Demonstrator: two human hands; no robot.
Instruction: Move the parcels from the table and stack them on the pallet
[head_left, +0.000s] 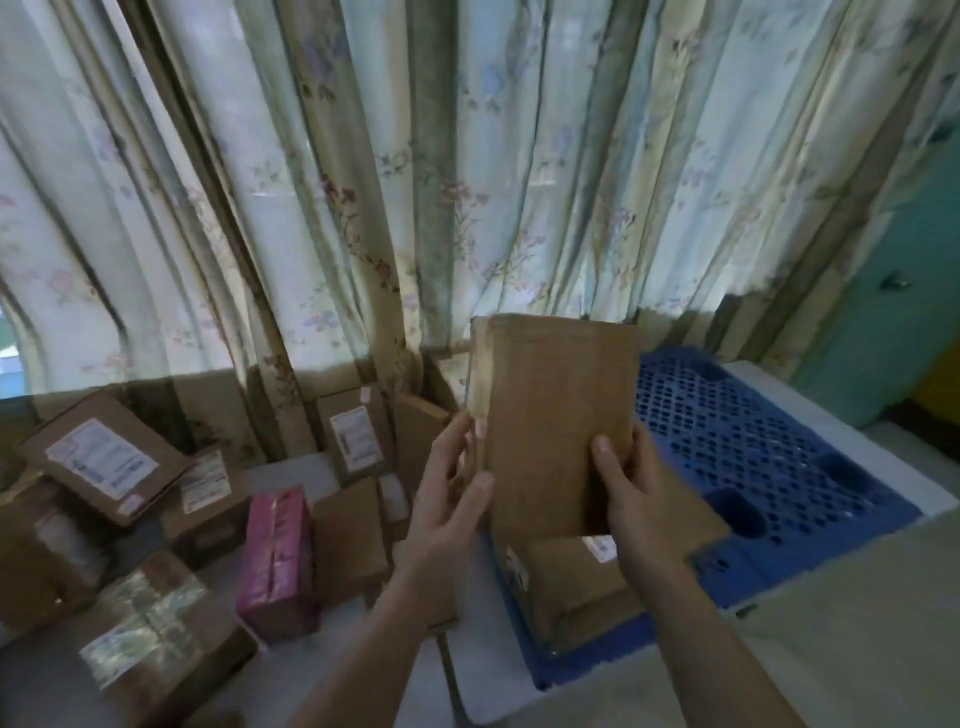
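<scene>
Flowered curtain (363, 182) behind | desk (291, 467) with parcels at left | both hands, left hand (447, 499) and right hand (631, 493), grip brown box (556, 415) upright above blue pallet (779, 441) | one parcel (576, 587) lies on pallet

No legible text anywhere; the frame is soft and every print blurs out.

White shipping label (101, 457) on top of the flat carton at far left: dark lines and a barcode-like band, unreadable.
Smaller label (205, 480) on the box just beside it: unreadable.
Label (356, 439) on the upright carton near the curtain: unreadable.
Label corner (600, 548) on the parcel lying on the blue pallet (779, 441): unreadable.
Pink box (278, 561): faint print, not decipherable.
Taped carton (150, 634), front left: glare over the label.
</scene>
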